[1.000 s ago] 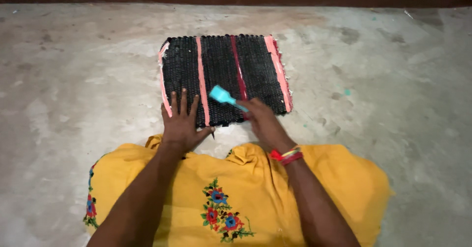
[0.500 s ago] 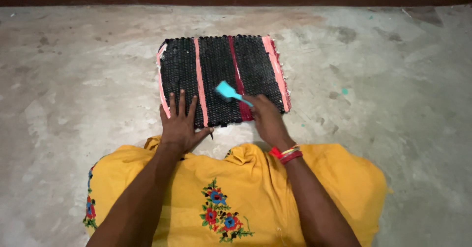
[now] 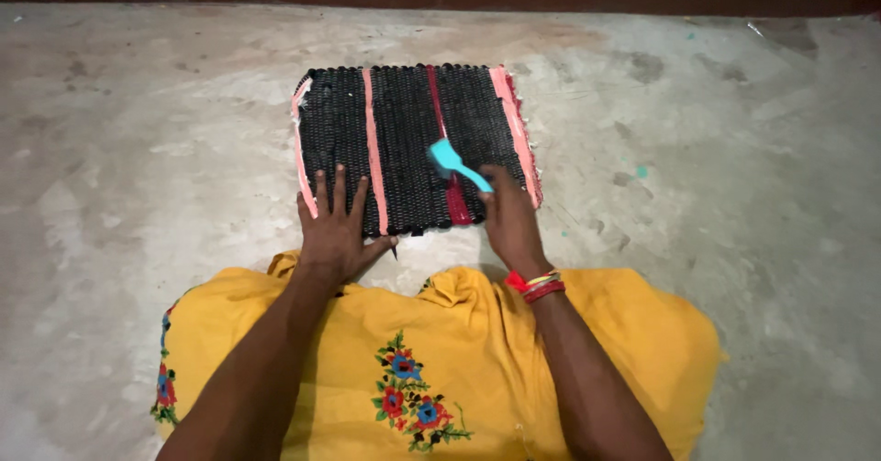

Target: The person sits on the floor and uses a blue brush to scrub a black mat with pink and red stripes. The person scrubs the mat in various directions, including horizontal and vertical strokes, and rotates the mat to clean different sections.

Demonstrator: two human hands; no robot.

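Mat [image 3: 404, 140], black woven with pink and red stripes, lies flat on concrete floor [image 3: 138, 131], just ahead of both hands. Left hand [image 3: 338, 232] pressed flat on mat's near edge, fingers spread, holding nothing. Right hand [image 3: 510, 222] curled tight around handle of turquoise brush [image 3: 451, 162]; brush head sits up-left of that hand, over red stripe, contact with mat unclear. Red bangles [image 3: 536, 284] on right wrist. Yellow cloth [image 3: 431, 369] with floral embroidery behind both hands.
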